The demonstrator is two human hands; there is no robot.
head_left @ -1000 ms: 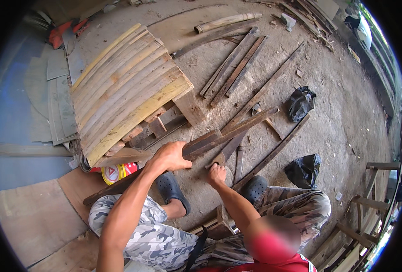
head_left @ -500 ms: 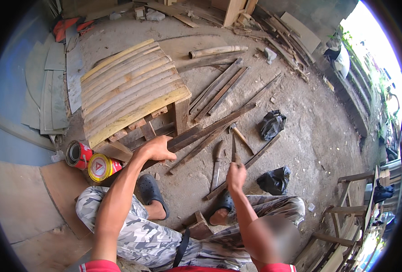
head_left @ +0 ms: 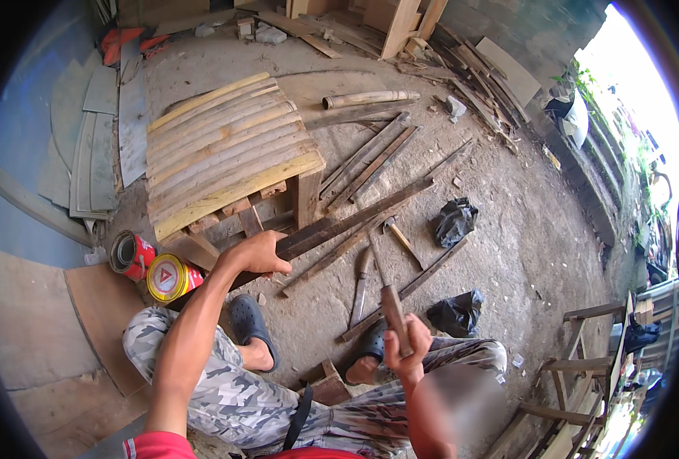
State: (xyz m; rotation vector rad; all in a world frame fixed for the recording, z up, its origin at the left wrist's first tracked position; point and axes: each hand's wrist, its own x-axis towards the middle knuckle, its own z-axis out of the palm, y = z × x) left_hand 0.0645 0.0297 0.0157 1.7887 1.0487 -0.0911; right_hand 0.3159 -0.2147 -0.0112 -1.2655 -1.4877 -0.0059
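Observation:
My left hand [head_left: 263,254] is closed round a long dark wooden plank [head_left: 362,210], which slants up to the right past the slatted wooden stool [head_left: 236,149]. In my right hand [head_left: 410,344] is a knife [head_left: 394,315] with a wooden handle; its narrow blade points away, up and slightly left, and looks nearly edge-on. Just left of it a second wooden-handled knife [head_left: 360,294] lies on the ground. A hammer [head_left: 404,243] rests beyond the blade, beside a thin wooden strip [head_left: 431,271].
Two paint cans [head_left: 133,255] stand beside the stool at left. Black plastic bags [head_left: 456,222] lie on the dirt floor at right. More wood strips [head_left: 378,161] and a bamboo piece [head_left: 370,99] lie farther off. A wooden rack [head_left: 577,363] stands at lower right.
My right hand has come back toward me and lifted the knife, so its handle and blade show more. My left hand keeps its hold on the plank. The view has shifted slightly.

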